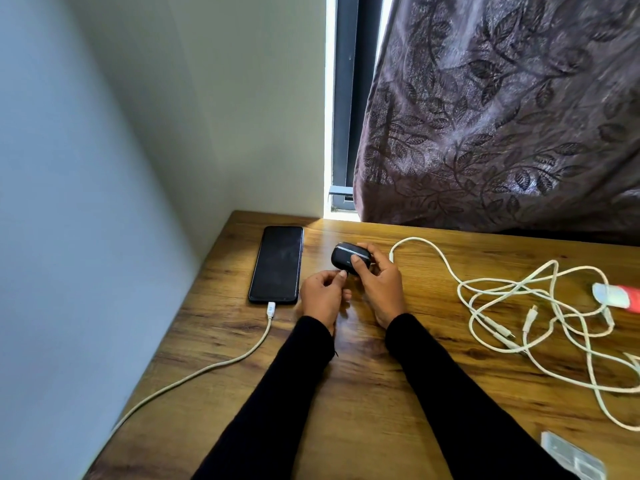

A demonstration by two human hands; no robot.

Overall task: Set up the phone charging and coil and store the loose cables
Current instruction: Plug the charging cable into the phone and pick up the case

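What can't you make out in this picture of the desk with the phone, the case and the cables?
- Phone cable: head view, far end runs off the table edge; plug unseen.
- Left hand: curled fingers hide whatever it pinches.
- Clear box: cut by bottom edge.
- Red item: cut by right edge, blurred.
- Phone screen: dark, charging unknown.

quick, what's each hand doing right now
Left hand: fingers curled, fingertips pinched beside the case; what it pinches cannot be told.
Right hand: grips the black earbud case.

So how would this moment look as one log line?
phone: plugged in | right hand: grips black case | left hand: pinching at case | cables: tangled
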